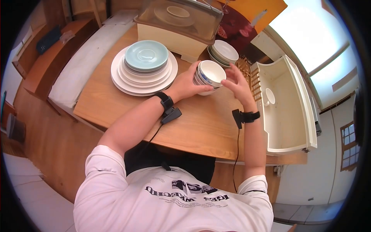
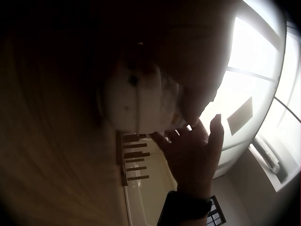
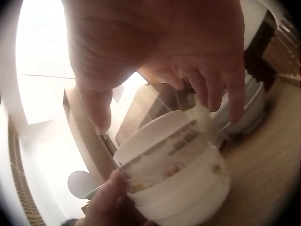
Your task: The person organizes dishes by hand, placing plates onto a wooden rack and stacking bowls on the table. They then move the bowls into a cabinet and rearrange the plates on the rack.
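My left hand [image 1: 186, 86] grips a stack of small bowls [image 1: 212, 72] from its left side, thumb across the near side. The stack tilts; its top bowl is white inside. Printed floral patterns show on the bowls' outer walls [image 3: 174, 165] in the right wrist view. My right hand [image 1: 239, 87] is spread at the right of the stack, its thumb close to the top rim and its fingers loosely bent around nothing. In the left wrist view the bowls [image 2: 134, 101] are dark, with the right hand [image 2: 190, 153] beyond them.
Left on the wooden table [image 1: 193, 127] stands a stack of white plates [image 1: 117, 75] topped by a pale blue plate [image 1: 147, 54]. Larger bowls [image 1: 226, 50] are stacked behind. A covered cream box [image 1: 170, 38] stands at the back. A cream tray [image 1: 288, 116] and wooden peg rack [image 1: 256, 83] lie right.
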A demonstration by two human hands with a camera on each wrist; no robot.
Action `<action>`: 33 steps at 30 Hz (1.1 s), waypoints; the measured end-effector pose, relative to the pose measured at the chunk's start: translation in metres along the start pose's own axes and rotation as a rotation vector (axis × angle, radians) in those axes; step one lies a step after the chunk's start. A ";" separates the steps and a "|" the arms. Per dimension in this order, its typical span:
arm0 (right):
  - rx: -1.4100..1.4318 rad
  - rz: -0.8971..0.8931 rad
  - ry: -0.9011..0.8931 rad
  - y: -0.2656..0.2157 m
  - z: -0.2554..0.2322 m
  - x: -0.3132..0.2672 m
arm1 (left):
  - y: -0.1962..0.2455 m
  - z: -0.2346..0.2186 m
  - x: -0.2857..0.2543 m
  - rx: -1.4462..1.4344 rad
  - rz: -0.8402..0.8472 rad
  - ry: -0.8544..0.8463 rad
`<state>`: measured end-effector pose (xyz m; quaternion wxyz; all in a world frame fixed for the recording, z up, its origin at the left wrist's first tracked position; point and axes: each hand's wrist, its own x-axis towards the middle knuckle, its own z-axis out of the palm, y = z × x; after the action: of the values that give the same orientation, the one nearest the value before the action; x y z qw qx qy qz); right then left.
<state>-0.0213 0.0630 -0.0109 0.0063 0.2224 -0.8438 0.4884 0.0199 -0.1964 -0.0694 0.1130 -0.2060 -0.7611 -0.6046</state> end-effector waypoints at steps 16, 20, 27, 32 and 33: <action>-0.508 -0.163 -0.093 -0.078 0.029 0.028 | 0.012 -0.006 -0.003 0.025 -0.046 -0.058; -0.366 -0.073 0.045 -0.083 0.021 0.026 | 0.009 -0.005 -0.002 0.028 -0.034 -0.056; -0.563 -0.077 0.519 -0.054 -0.031 0.037 | 0.008 -0.002 -0.002 0.127 -0.056 -0.025; -0.589 0.165 0.309 -0.011 -0.018 0.021 | 0.010 0.000 -0.002 0.140 -0.024 0.021; -0.559 0.196 0.295 -0.005 -0.013 0.020 | 0.010 0.000 -0.003 0.143 -0.020 0.026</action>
<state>-0.0402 0.0642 0.0041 0.1423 0.0564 -0.9526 0.2630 0.0272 -0.1945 -0.0617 0.1311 -0.1818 -0.8028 -0.5526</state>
